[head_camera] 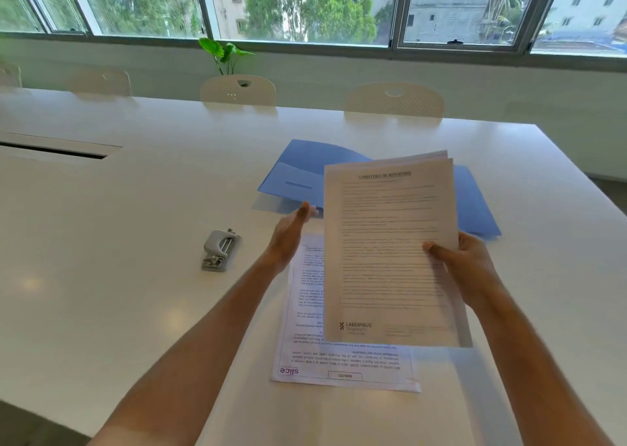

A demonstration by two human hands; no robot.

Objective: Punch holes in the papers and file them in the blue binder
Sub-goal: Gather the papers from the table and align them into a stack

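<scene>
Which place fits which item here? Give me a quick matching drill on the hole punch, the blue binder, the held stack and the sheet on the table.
Things:
1. hole punch
2. blue binder
3. stack of papers
4. loose sheet

Places:
A. lifted off the table, pinched by the right hand
B. lying open behind the papers
C. flat on the table, print upside down to the camera
D. left of the left hand, untouched

Pairs: 1-D, 2-B, 3-A, 4-C
</scene>
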